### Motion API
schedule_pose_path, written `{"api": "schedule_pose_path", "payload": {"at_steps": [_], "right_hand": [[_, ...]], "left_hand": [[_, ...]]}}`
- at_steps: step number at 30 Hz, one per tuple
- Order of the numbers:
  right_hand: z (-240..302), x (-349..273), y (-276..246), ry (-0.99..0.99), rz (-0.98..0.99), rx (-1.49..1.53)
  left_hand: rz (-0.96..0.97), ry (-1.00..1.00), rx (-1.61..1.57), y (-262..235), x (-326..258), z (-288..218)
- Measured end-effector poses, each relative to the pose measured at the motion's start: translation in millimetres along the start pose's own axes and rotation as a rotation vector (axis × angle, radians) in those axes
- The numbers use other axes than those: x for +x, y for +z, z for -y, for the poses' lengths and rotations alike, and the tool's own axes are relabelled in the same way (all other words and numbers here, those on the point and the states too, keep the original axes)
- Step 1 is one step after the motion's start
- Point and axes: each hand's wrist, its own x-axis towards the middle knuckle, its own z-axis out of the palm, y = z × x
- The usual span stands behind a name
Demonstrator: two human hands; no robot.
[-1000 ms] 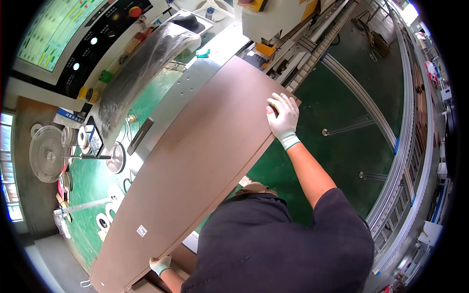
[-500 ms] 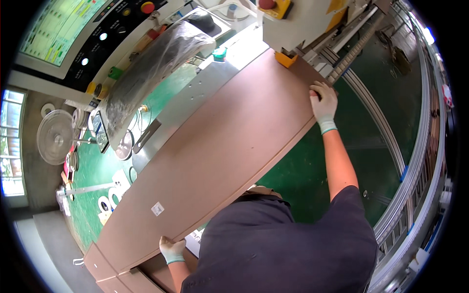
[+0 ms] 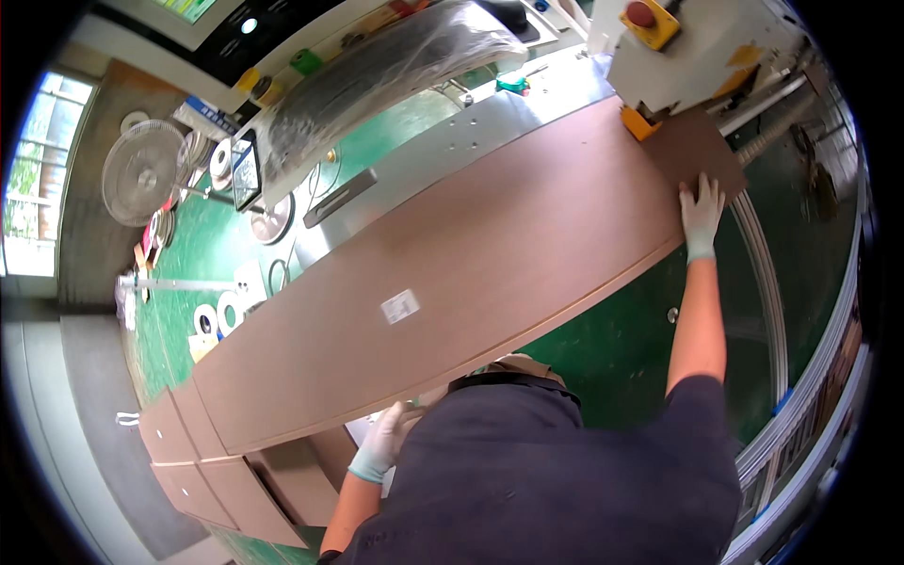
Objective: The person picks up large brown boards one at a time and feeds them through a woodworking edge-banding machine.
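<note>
A long brown board [image 3: 490, 245] with a white label [image 3: 399, 307] lies slantwise in front of me, from lower left to upper right. My right hand [image 3: 702, 217], in a white glove, rests with spread fingers on the board's right end, where the surface looks darker brown. Close to my body, my gloved left hand [image 3: 379, 446] is at the board's near edge. Its fingers look partly apart and hold nothing that I can make out; their undersides are hidden. An orange machine part [image 3: 640, 123] sits over the board's far right end.
A machine head with a red button [image 3: 641, 13] stands at the upper right. Beyond the board run a metal table [image 3: 424, 155] and a plastic-wrapped cover [image 3: 377, 89]. More brown boards [image 3: 202, 490] lie at the lower left. A fan [image 3: 146, 174] stands at the left, curved rails [image 3: 772, 311] at the right.
The board has slid to the right along the machine. My left hand has shifted from gripping its near edge to a looser pose nearer my body. My right hand's fingers now lie spread.
</note>
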Motion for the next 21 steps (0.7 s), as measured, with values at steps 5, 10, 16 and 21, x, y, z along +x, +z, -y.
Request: {"api": "schedule_pose_path", "payload": {"at_steps": [5, 10, 16, 21], "right_hand": [[128.0, -161.9, -27.0, -0.172, -0.070, 0.243], [187.4, -221.9, -58.4, -0.283, 0.000, 0.343], [140.4, -166.6, -37.5, -0.273, -0.077, 0.306], [88.2, -122.1, -27.3, -0.270, -0.105, 0.290]], "left_hand": [[-0.316, 0.292, 1.488, -31.7, -41.0, -37.8], [-0.641, 0.632, 1.753, -63.0, -45.3, -59.1], [-0.459, 0.303, 1.780, -42.3, -1.1, -93.3], [-0.297, 0.358, 1.857, 2.8, 17.0, -104.0]]}}
